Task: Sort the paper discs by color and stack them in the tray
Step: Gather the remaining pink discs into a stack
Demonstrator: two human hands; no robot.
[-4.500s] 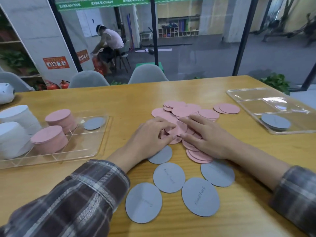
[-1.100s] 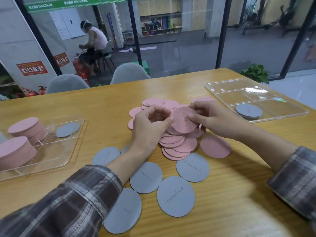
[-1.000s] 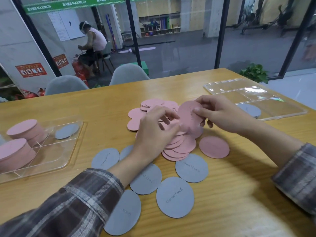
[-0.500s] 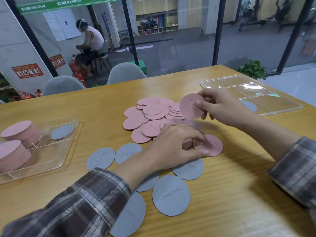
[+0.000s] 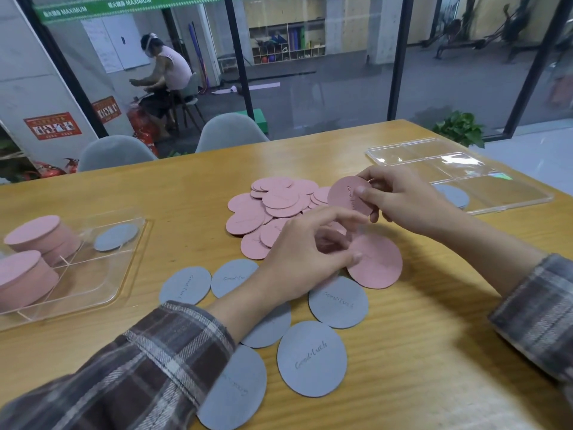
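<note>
One pink disc [image 5: 345, 193] pinched in right hand [image 5: 400, 203]; grip unclear for left hand [image 5: 310, 259].

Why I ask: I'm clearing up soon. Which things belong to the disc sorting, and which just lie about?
In the job: loose pink discs, grey discs, left tray, right tray, pink disc held by the right hand.
Lying about: grey chairs, potted plant.

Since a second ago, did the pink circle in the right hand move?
Yes. The right hand has carried the pink circle from over the pink pile toward the clear tray on the right.
</note>
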